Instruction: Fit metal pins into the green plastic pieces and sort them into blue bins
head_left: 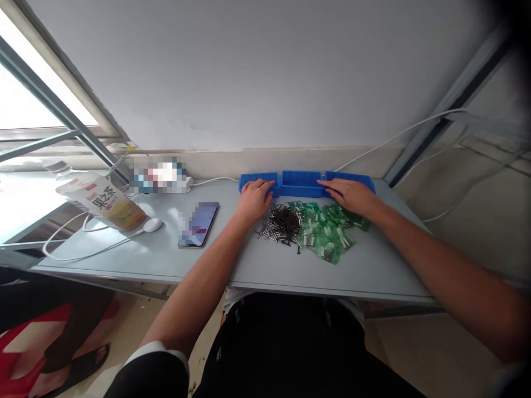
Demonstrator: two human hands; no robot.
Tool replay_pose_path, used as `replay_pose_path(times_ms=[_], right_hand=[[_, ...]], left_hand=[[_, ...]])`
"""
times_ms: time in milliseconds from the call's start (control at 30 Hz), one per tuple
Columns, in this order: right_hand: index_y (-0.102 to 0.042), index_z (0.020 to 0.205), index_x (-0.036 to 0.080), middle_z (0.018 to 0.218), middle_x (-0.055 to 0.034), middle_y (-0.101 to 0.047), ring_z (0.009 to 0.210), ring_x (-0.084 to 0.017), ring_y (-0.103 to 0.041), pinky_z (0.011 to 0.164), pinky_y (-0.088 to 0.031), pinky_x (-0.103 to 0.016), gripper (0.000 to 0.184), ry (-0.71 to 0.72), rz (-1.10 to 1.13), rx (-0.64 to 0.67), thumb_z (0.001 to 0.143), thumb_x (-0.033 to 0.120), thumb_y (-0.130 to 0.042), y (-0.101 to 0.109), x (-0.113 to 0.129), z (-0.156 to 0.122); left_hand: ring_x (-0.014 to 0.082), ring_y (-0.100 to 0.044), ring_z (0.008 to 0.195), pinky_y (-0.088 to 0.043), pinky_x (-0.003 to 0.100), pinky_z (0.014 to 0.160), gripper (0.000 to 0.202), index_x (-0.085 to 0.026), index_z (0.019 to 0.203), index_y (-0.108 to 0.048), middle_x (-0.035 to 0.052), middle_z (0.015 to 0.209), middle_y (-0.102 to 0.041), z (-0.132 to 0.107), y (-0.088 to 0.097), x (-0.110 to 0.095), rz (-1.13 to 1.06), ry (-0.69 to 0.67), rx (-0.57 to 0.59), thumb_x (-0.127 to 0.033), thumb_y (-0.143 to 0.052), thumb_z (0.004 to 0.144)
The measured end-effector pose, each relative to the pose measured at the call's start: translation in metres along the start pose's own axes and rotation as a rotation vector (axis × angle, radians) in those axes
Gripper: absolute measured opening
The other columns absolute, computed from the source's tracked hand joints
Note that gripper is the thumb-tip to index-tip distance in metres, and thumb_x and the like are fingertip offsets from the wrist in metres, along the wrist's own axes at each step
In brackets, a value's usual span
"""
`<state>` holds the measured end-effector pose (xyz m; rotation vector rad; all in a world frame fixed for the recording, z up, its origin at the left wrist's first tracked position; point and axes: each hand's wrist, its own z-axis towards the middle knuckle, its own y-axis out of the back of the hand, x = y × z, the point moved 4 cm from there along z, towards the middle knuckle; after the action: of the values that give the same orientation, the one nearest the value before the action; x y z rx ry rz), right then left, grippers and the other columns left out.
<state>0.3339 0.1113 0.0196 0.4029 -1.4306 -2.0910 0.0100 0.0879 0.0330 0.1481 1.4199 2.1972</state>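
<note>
Three blue plastic bins stand in a row against the wall. My left hand (255, 199) lies over the front of the left bin (246, 178), fingers apart and touching it. The middle bin (302, 191) sits between my hands. My right hand (348, 194) rests on the front of the right bin (363, 179), its index finger stretched toward the middle bin's corner; some fingers are partly hidden. In front of the bins lies a pile of dark and silver screws (284, 221). Beside it, several green-tinted clear packets (327, 235) hold small metal pieces.
A phone (201, 224) lies left of my left arm. Farther left, a drink bottle (99, 199) leans over the grey table (265, 271), near a white cable (95, 257). Metal frame posts (431, 110) flank the table. Another person's leg and sandal (85, 367) show at lower left.
</note>
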Motion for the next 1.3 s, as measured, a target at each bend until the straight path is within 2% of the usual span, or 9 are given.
replay_pose_path(times_ms=[133,267,367,500,633,867,1000,1167,1300], right_hand=[[-0.061,0.153,0.025,0.133,-0.0122,-0.075,0.117,-0.032,-0.072,0.092,-0.061,-0.046,0.05,0.018,0.007,0.0,0.11,0.037,-0.038,0.0,-0.001,-0.001],[-0.064,0.15,0.025,0.136,-0.0122,-0.074,0.122,-0.034,-0.071,0.095,-0.061,-0.048,0.05,0.027,0.029,0.023,0.11,0.044,-0.042,0.001,-0.002,0.0],[-0.064,0.15,0.025,0.137,-0.0115,-0.075,0.123,-0.034,-0.071,0.098,-0.06,-0.049,0.051,0.036,0.044,0.028,0.11,0.048,-0.042,0.001,-0.005,0.001],[-0.064,0.15,0.025,0.131,-0.0121,-0.076,0.119,-0.032,-0.071,0.097,-0.06,-0.048,0.05,0.071,0.062,0.036,0.111,0.042,-0.039,-0.001,-0.008,0.001],[-0.062,0.153,0.026,0.122,-0.0122,-0.077,0.114,-0.031,-0.071,0.094,-0.06,-0.047,0.051,0.106,0.081,0.051,0.109,0.033,-0.039,-0.003,-0.008,0.002],[-0.054,0.16,0.025,0.115,-0.0137,-0.077,0.104,-0.03,-0.07,0.086,-0.059,-0.043,0.056,0.137,-0.016,0.077,0.107,0.025,-0.037,-0.002,-0.008,0.005],[-0.053,0.161,0.025,0.118,-0.0137,-0.077,0.107,-0.03,-0.071,0.088,-0.059,-0.043,0.054,0.098,-0.005,0.068,0.11,0.033,-0.038,0.001,-0.005,0.003],[-0.062,0.153,0.026,0.131,-0.0118,-0.075,0.118,-0.031,-0.071,0.097,-0.059,-0.044,0.053,0.093,0.057,0.058,0.111,0.048,-0.04,0.003,-0.003,0.004],[-0.067,0.148,0.025,0.132,-0.0111,-0.075,0.12,-0.032,-0.071,0.102,-0.058,-0.046,0.051,0.08,0.056,0.023,0.11,0.049,-0.041,-0.001,-0.006,0.007]], left_hand=[[0.029,-0.062,0.12,-0.043,0.046,0.111,0.046,-0.025,0.15,-0.063,0.0119,0.13,-0.069,0.002,-0.002,-0.007,-0.025,-0.039,0.018,-0.033,-0.043,0.11],[0.0294,-0.064,0.115,-0.047,0.044,0.1,0.042,-0.025,0.14,-0.072,0.013,0.123,-0.071,0.008,-0.007,-0.009,-0.038,-0.037,0.019,-0.039,-0.046,0.11],[0.0285,-0.066,0.111,-0.049,0.042,0.094,0.04,-0.024,0.137,-0.075,0.0121,0.119,-0.072,0.012,-0.011,-0.009,-0.062,-0.054,0.017,-0.038,-0.048,0.11],[0.0259,-0.068,0.106,-0.051,0.039,0.093,0.038,-0.024,0.135,-0.076,0.0103,0.118,-0.074,0.016,-0.013,-0.007,-0.118,-0.084,0.002,-0.034,-0.049,0.11],[0.0268,-0.069,0.109,-0.051,0.038,0.095,0.036,-0.023,0.129,-0.078,0.0112,0.119,-0.075,0.019,-0.013,-0.004,-0.119,-0.059,-0.004,-0.035,-0.05,0.109],[0.0269,-0.068,0.107,-0.051,0.039,0.097,0.037,-0.024,0.133,-0.077,0.0118,0.115,-0.073,0.024,-0.012,0.001,-0.11,-0.031,0.005,-0.033,-0.05,0.108],[0.0256,-0.067,0.103,-0.051,0.038,0.097,0.039,-0.023,0.133,-0.077,0.0119,0.11,-0.072,0.026,-0.015,0.006,-0.127,-0.052,-0.001,-0.032,-0.05,0.108],[0.0253,-0.067,0.105,-0.051,0.038,0.096,0.038,-0.024,0.13,-0.079,0.011,0.11,-0.072,0.027,-0.019,0.009,-0.154,-0.091,-0.046,-0.029,-0.049,0.107],[0.0259,-0.067,0.105,-0.052,0.039,0.096,0.036,-0.025,0.126,-0.081,0.0102,0.11,-0.073,0.027,-0.02,0.008,-0.167,-0.104,-0.066,-0.029,-0.052,0.106]])
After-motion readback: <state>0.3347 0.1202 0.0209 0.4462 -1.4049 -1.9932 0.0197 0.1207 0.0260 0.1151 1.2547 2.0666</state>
